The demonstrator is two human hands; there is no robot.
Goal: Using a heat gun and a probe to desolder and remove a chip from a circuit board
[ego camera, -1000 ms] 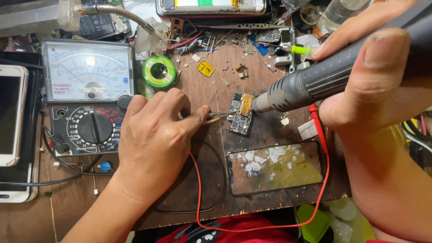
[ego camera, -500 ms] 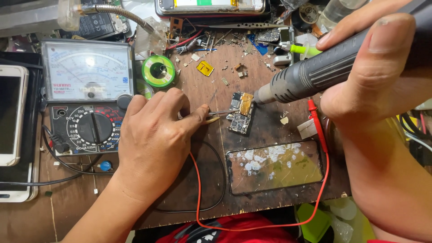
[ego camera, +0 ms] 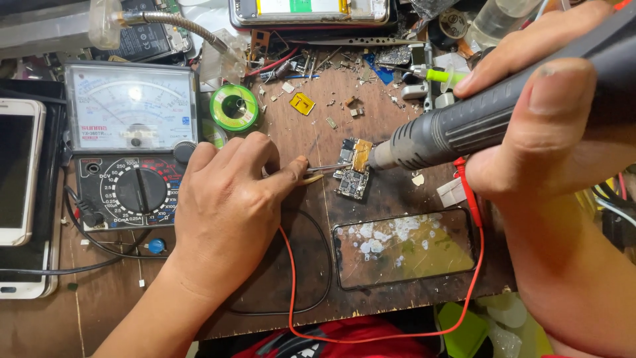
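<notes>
Grey hot-air tool point(ego camera: 464, 126) sits gripped in the right hand point(ego camera: 530, 132), its nozzle just beside a small circuit board point(ego camera: 353, 171) on the brown table point(ego camera: 298, 278) — the left hand point(ego camera: 228, 212) pinches tweezers point(ego camera: 324, 168) between closed fingers, tips touching the board's left edge — a multimeter point(ego camera: 132, 146) stands further left

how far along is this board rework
Done: the small circuit board lies bare on the wooden bench. In hand: the right hand aims the hot-air tool at it; the left hand holds tweezers there. Left: no part lifted yet.
</notes>
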